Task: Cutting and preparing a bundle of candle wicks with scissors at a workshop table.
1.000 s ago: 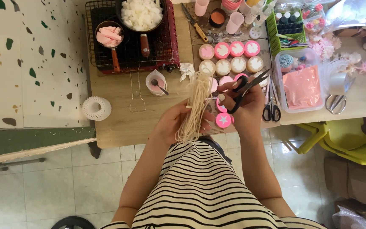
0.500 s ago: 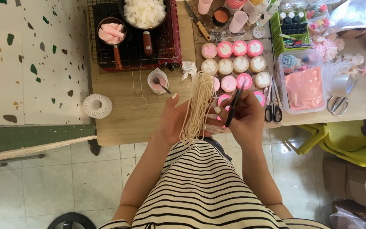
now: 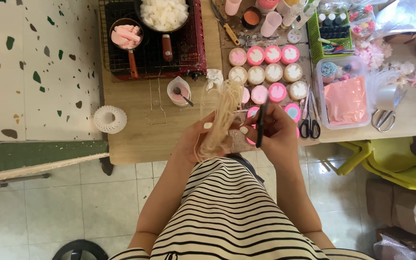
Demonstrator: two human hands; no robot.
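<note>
Head view: the left hand (image 3: 196,139) holds a bundle of pale wicks (image 3: 220,118) upright over the near edge of the bench (image 3: 136,139), its grip closed round the lower part of the bundle. The right hand (image 3: 278,132) is just beside it, closed on black scissors (image 3: 261,123), with its fingertips touching the strands.

Beyond the hands lie rows of small round candles (image 3: 266,72), pink and cream, already poured and set. A pan of white wax chunks (image 3: 164,13) and a smaller pan of pink pieces (image 3: 127,34) sit on the burner (image 3: 188,48), not melted as far as can be seen. A second pair of scissors (image 3: 309,123) lies unused on the bench. So, judging from this, several candles are done, the wicks are in hand, and more wax waits.
</note>
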